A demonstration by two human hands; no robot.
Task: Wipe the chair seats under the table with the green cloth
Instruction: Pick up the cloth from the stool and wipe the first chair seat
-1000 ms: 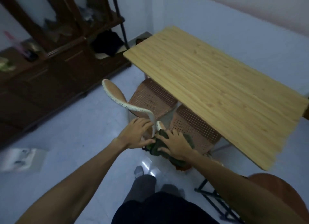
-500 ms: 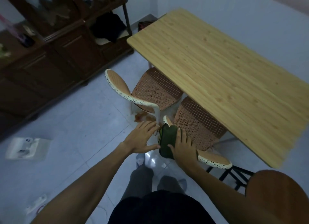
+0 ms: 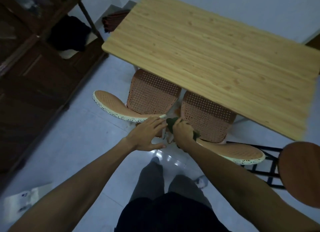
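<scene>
so there's two orange perforated chairs tucked partway under a light wooden table (image 3: pixel 207 46), seats half hidden by the tabletop. the left chair (image 3: pixel 152 97) has its speckled-edged backrest sticking out toward the camera on the left, and the right chair (image 3: pixel 207 121) has its backrest running off to the lower right. the right hand (image 3: pixel 183 133) is closed into a fist around the green cloth (image 3: pixel 171 123), bunched up pretty tight, right at the near left corner of the right chair where the seat meets the backrest. bits of cloth poke out both sides of the fist, a bit at the far end and a bit by the wrist. the left hand (image 3: pixel 149 135) is spread flat with fingers wide, resting on the near end of the left chair's backrest, just beside the cloth hand. can't tell if the two hands actually touch. the person's legs in dark trousers are at the bottom, standing on a pale tiled floor (image 3: pixel 69 145). a dark wooden cabinet (image 3: pixel 26 67) runs along the left, and a round brown stool (image 3: pixel 301 173) sits at the right edge.
</scene>
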